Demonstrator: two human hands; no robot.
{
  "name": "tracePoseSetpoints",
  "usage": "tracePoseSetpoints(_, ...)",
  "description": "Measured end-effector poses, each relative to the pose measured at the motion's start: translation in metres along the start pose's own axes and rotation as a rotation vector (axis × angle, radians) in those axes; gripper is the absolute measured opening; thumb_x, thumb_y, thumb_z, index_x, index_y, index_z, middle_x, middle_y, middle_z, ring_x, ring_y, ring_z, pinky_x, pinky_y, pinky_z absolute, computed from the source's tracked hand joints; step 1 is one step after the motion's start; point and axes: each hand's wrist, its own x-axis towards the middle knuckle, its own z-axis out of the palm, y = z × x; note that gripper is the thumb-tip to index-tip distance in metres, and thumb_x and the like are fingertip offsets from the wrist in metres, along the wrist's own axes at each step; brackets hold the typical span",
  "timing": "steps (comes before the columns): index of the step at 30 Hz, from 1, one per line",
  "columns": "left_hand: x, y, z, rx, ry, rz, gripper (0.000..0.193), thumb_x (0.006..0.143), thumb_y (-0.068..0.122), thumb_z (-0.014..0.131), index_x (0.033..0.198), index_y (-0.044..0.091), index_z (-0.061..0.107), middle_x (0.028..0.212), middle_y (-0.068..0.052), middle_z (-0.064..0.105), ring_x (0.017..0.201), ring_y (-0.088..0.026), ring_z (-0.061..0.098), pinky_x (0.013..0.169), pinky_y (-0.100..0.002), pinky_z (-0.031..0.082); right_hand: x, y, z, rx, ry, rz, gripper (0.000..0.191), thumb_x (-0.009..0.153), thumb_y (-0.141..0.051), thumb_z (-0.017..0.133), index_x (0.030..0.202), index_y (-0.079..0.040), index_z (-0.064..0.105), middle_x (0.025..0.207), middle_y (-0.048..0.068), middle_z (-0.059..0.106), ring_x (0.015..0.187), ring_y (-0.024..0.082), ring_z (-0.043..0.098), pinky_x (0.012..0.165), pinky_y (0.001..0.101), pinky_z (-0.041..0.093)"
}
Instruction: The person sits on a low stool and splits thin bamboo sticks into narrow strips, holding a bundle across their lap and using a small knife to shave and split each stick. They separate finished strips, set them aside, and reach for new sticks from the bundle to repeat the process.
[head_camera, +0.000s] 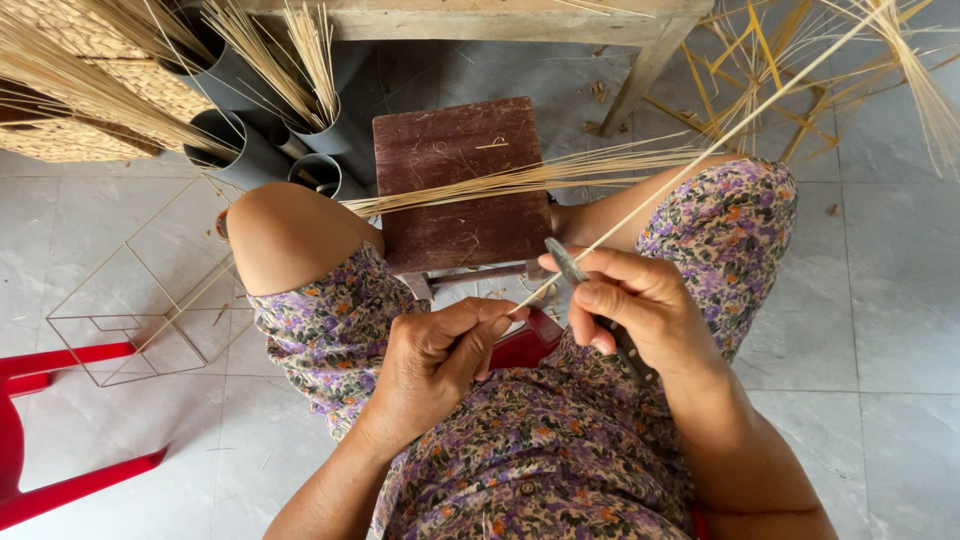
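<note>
My left hand (435, 358) pinches the near end of a long thin pale reed strip (700, 160) that runs up to the right, out past my knee. My right hand (640, 305) grips a small knife (568, 264) with a dark handle, its blade laid against the strip just beyond my left fingertips. Both hands hover over my lap, in a purple flowered dress, above a small dark red-brown wooden stool (462, 185). A bundle of pale straw strips (540, 177) lies across the stool and my right knee.
Grey plastic tubes (235, 150) holding straw bundles stand at the upper left beside woven baskets (95, 110). A wire box frame (140, 300) rests on the tiled floor to the left, next to a red plastic chair (40, 430). A wooden table leg (645, 70) and loose yellow strips (760, 70) are at the upper right.
</note>
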Motion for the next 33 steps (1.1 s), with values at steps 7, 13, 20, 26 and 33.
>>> tracePoseSetpoints(7,-0.007,-0.009,-0.006,0.034,0.027,-0.003,0.015,0.098,0.006,0.067,0.108,0.004,0.078,0.058,0.0,0.061,0.051,-0.003,0.055,0.044,-0.022,0.044,0.0,-0.002,-0.018,0.044,0.088,-0.053,0.033,0.105,-0.009,0.056,0.134,0.005,0.064,0.067,0.009,0.064,0.049,0.008,0.048,0.045,0.0223,0.04)
tracePoseSetpoints(13,-0.011,-0.008,-0.013,0.038,-0.015,-0.052,0.017,0.1,0.006,0.064,0.11,0.003,0.078,0.061,0.0,0.065,0.052,-0.003,0.057,0.045,-0.022,0.046,0.001,-0.002,-0.019,-0.005,0.115,-0.034,0.034,0.104,-0.009,0.057,0.134,0.004,0.064,0.065,0.009,0.064,0.049,0.009,0.048,0.045,0.0223,0.039)
tracePoseSetpoints(20,0.005,0.003,-0.001,0.086,-0.038,-0.036,0.018,0.1,0.009,0.064,0.114,0.004,0.073,0.066,-0.003,0.07,0.058,-0.005,0.064,0.049,-0.025,0.052,-0.001,-0.003,0.004,-0.129,0.008,-0.01,0.031,0.104,-0.008,0.054,0.131,0.001,0.066,0.066,0.008,0.067,0.047,0.007,0.052,0.043,0.0208,0.043)
tracePoseSetpoints(26,0.01,0.005,0.004,0.184,0.021,0.139,0.011,0.098,0.007,0.067,0.107,0.005,0.074,0.077,-0.007,0.074,0.064,-0.007,0.069,0.055,-0.026,0.055,0.001,-0.002,0.004,-0.063,-0.023,-0.007,0.031,0.104,-0.007,0.056,0.132,0.0,0.066,0.067,0.007,0.067,0.048,0.007,0.051,0.043,0.0208,0.043)
tracePoseSetpoints(33,-0.001,0.0,-0.005,0.226,0.026,0.016,0.01,0.095,0.006,0.069,0.102,0.005,0.077,0.074,-0.009,0.077,0.057,-0.011,0.069,0.051,-0.027,0.053,0.001,-0.002,-0.018,0.013,0.088,0.026,0.032,0.103,-0.008,0.056,0.131,0.003,0.066,0.066,0.008,0.065,0.048,0.008,0.049,0.044,0.0215,0.041)
